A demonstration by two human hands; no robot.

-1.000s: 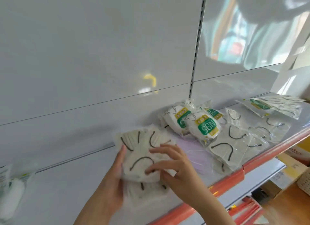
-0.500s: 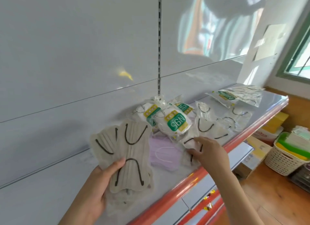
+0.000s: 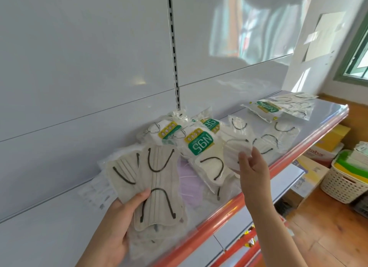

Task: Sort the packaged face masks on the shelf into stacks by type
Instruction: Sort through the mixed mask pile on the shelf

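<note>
My left hand (image 3: pixel 116 225) holds a fanned bunch of beige masks with black ear loops (image 3: pixel 157 187) in clear wrappers, low at the shelf's left. My right hand (image 3: pixel 253 171) pinches a white mask with black loops (image 3: pixel 236 149), lifted a little off the shelf. Behind it lie packs labelled N95 with green and yellow print (image 3: pixel 200 145). A purple mask (image 3: pixel 189 185) lies flat between my two hands. More white black-loop masks (image 3: pixel 268 141) are spread to the right, and another N95 pack (image 3: pixel 264 108) lies at the far right.
The white shelf (image 3: pixel 326 109) has an orange-red front edge (image 3: pixel 298 153) and a white back panel with a slotted upright (image 3: pixel 174 53). Below right are cardboard boxes (image 3: pixel 310 175) and a white woven basket (image 3: pixel 344 185) on a wooden floor.
My right hand left the bunch, reached right and picked a white black-loop mask from the pile. My left hand kept the beige bunch. The view swung to the right.
</note>
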